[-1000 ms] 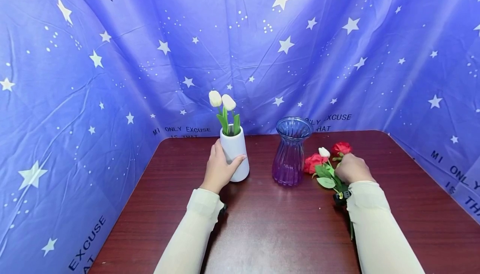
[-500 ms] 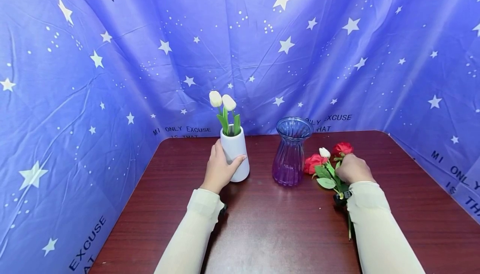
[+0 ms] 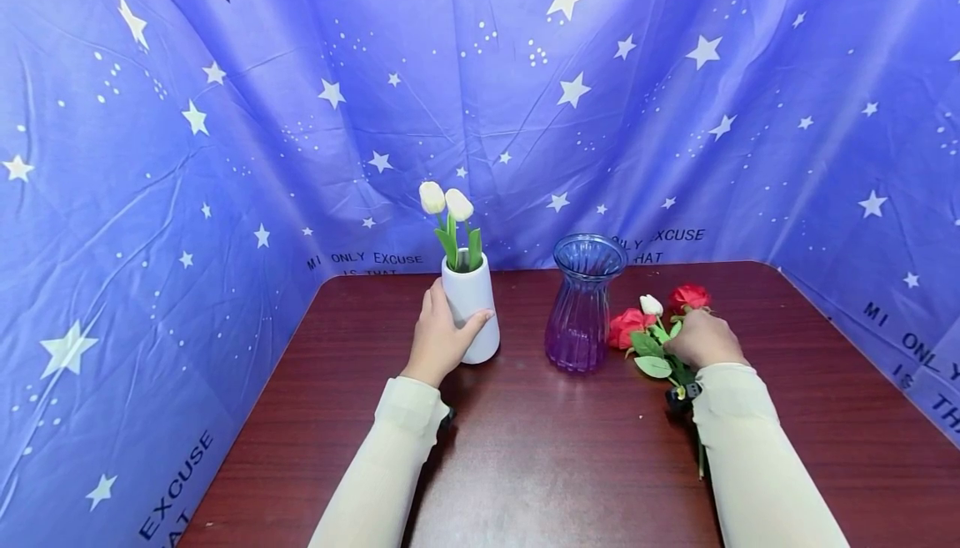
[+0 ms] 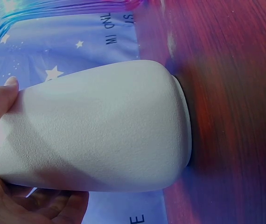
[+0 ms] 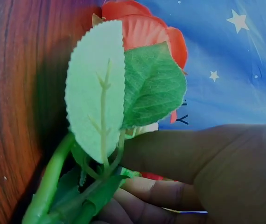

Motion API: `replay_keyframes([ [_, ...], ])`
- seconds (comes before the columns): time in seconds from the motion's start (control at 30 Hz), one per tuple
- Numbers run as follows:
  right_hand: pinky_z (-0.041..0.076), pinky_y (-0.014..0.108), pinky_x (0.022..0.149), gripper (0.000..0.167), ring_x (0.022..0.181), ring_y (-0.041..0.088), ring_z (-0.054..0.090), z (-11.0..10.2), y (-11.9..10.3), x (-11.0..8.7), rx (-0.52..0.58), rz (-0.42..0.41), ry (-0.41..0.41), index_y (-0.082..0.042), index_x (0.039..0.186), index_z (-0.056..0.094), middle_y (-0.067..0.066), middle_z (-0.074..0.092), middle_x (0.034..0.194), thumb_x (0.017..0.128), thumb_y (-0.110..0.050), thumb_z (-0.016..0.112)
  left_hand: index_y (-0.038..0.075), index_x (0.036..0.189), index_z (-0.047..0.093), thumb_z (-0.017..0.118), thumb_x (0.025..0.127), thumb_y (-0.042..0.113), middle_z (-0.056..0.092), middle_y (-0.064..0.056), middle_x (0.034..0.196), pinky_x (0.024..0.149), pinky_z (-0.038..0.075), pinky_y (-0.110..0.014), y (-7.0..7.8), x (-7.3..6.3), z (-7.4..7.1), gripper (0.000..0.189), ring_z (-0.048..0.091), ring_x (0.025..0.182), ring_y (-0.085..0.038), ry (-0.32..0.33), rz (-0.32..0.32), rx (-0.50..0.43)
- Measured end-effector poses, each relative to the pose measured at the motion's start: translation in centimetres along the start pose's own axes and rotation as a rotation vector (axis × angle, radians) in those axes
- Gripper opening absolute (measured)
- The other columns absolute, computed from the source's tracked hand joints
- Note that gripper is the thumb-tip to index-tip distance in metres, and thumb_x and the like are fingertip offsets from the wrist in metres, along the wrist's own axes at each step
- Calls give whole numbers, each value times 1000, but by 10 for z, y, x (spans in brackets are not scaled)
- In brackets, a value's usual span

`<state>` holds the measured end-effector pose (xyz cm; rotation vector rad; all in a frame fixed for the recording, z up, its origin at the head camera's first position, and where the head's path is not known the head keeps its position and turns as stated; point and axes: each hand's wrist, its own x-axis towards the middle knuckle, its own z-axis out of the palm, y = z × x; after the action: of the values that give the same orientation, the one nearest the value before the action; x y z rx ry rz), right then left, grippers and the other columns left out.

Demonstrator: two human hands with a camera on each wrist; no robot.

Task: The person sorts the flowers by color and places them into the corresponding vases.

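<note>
A blue star-print curtain (image 3: 465,56) enclosed the far, left and right sides of the tabletop (image 3: 525,465). Upright on it, right of centre, stood the ribbed glass vase (image 3: 579,310); to its left, well apart, the white vase (image 3: 468,294) stood upright.

A bunch of flowers (image 3: 647,346) lay at the right, its near-left rose just beside the glass vase. Left hand (image 3: 437,339): grip closed round the white vase, thumb across the near face. Right hand (image 3: 705,339): thumb and fingers pinched something green in the bunch, just nearer than the far-right rose (image 3: 688,297); exact stem hidden.

Two white tulips (image 3: 459,205) stood in the white vase; a smaller white bud (image 3: 651,304) lay between the red roses.

Step in hand, as judged: selecting a stem while the vase was steadied. Next move probably called for freeing one stem from overlapping leaves without nudging the glass.
</note>
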<state>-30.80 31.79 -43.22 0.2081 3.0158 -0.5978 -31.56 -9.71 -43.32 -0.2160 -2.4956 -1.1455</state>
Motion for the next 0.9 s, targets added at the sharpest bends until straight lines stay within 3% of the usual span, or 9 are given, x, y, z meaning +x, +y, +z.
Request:
replay_keyframes([
  [0.23, 52, 51, 73, 30, 86, 46, 60, -3, 2, 1, 3, 17, 14, 4, 85, 70, 34, 64, 104, 78, -24, 80, 9, 157, 32, 78, 87, 58, 51, -13, 139, 101, 52, -53, 0, 0, 0, 97, 61, 121, -35, -3, -3, -4],
  [0.4, 49, 44, 65, 18, 79, 40, 59, -6, 0, -2, 18, 22, 27, -6, 70, 64, 24, 65, 87, 77, -19, 74, 9, 156, 32, 77, 87, 58, 51, -12, 139, 101, 52, -53, -1, 1, 0, 96, 61, 120, -34, -6, -6, -5],
  [0.57, 44, 37, 59, 21, 74, 36, 57, -8, -2, -3, 25, 20, 59, -13, 60, 56, 17, 63, 77, 77, -15, 67, 10, 155, 33, 77, 87, 59, 51, -12, 138, 100, 52, -53, 0, 1, 0, 95, 61, 120, -34, -9, -14, -10],
  [0.9, 35, 35, 54, 27, 64, 27, 47, -17, -9, -9, 33, -39, 121, -19, 58, 41, 1, 38, 60, 78, -11, 57, 9, 156, 32, 77, 86, 59, 51, -13, 139, 100, 52, -54, -2, 1, 2, 97, 61, 120, -34, 7, 0, -6],
])
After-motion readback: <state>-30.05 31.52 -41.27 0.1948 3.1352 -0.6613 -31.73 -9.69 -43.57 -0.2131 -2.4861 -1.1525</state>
